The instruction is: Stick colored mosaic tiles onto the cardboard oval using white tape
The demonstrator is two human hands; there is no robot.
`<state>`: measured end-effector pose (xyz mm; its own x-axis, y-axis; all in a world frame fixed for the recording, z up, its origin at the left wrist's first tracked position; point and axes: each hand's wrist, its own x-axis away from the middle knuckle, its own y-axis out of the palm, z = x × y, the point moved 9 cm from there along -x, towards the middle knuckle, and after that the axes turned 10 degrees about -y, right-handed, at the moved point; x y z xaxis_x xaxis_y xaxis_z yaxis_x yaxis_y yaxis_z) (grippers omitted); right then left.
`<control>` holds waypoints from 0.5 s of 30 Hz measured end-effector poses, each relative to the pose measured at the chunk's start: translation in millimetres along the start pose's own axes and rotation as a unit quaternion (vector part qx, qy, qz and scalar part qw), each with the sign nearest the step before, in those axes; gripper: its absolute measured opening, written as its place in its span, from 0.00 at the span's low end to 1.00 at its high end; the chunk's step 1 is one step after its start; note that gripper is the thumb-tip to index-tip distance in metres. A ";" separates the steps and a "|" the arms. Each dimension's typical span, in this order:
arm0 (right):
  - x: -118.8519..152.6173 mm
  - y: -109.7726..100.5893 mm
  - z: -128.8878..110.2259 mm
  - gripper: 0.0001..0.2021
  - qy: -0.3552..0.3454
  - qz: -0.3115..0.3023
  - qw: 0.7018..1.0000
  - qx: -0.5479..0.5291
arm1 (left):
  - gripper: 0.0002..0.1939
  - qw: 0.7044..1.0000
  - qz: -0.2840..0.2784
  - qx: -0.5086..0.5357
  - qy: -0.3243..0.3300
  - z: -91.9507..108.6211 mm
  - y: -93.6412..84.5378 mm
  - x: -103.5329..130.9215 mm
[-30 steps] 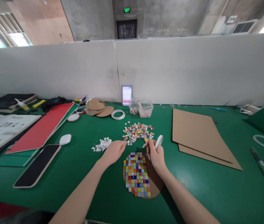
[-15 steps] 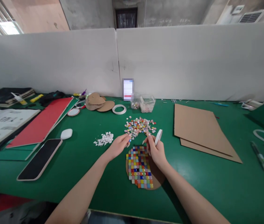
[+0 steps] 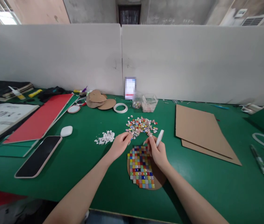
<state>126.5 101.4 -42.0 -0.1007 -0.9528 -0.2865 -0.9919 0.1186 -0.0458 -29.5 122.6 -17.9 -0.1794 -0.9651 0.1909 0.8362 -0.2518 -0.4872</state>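
At the near left edge of a pile of small coloured mosaic tiles [image 3: 142, 124], my left hand [image 3: 122, 141] has its thumb and fingers pinched together. Whatever sits between those fingertips is too small to make out. My right hand [image 3: 156, 152] is closed around a white tape roll [image 3: 160, 137], seen nearly edge-on, with its fingertips at the pile's near right side. Below both hands lies a round cardboard disc [image 3: 158, 177]. Rows of glossy square tiles [image 3: 141, 168] cover its left and middle; bare cardboard shows on the right, partly under my right hand.
White paper scraps [image 3: 105, 137] lie left of my left hand. Behind the pile stand a clear box [image 3: 149, 103], a small jar [image 3: 136, 103] and a lit phone [image 3: 130, 88]. Cardboard sheets [image 3: 199, 127] are at right; a dark phone [image 3: 38, 157] and red board [image 3: 40, 119] at left.
My left hand has shifted slightly up and right against the pile, and a blue spot at its fingertips no longer shows. The right hand keeps its grip; the whole view has shifted slightly.
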 end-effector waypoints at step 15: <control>-4.4 -9.2 7.6 0.21 0.025 0.019 0.999 0.016 | 0.15 0.975 0.109 -0.194 0.003 -16.2 -11.2 -12.0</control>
<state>136.7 106.6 -47.7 -0.1428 -0.9601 -0.2403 -0.9843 0.1632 -0.0672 -45.1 135.8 -28.5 -0.0234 -0.9988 0.0422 0.5957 -0.0478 -0.8018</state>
